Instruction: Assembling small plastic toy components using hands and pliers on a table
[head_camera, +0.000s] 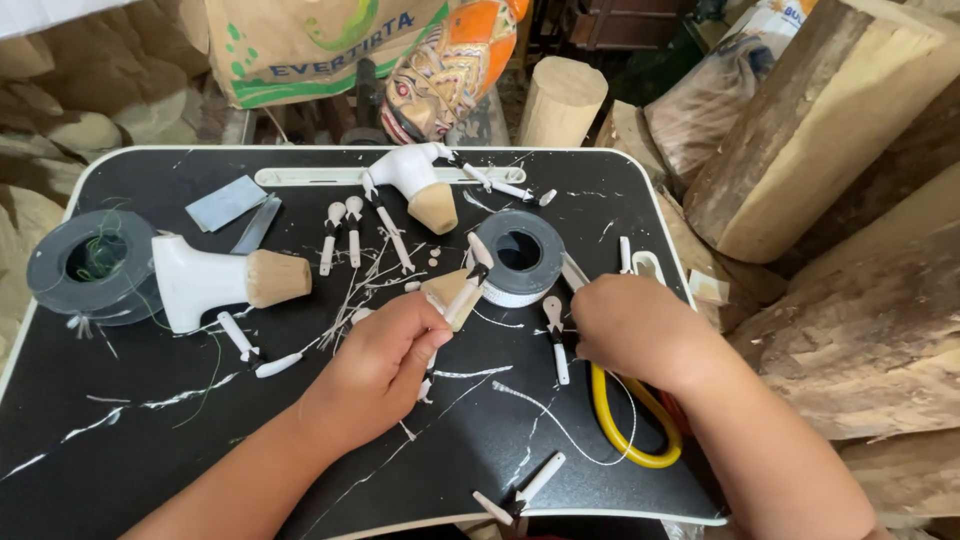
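Two grey tape rolls (92, 262) sit on the black tray (120, 440); two white torso pieces (215, 280) lie between them. The left hand (385, 360) pinches a small wooden puppet piece (452, 292) at centre. The right hand (635, 325) curls over yellow-handled pliers (625, 420); its fingertips are hidden, so its grip is unclear.

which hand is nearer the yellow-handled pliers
Right. The right hand lies over the top of the yellow-handled pliers, touching or gripping them. The left hand is off to their left, holding a small wooden piece.
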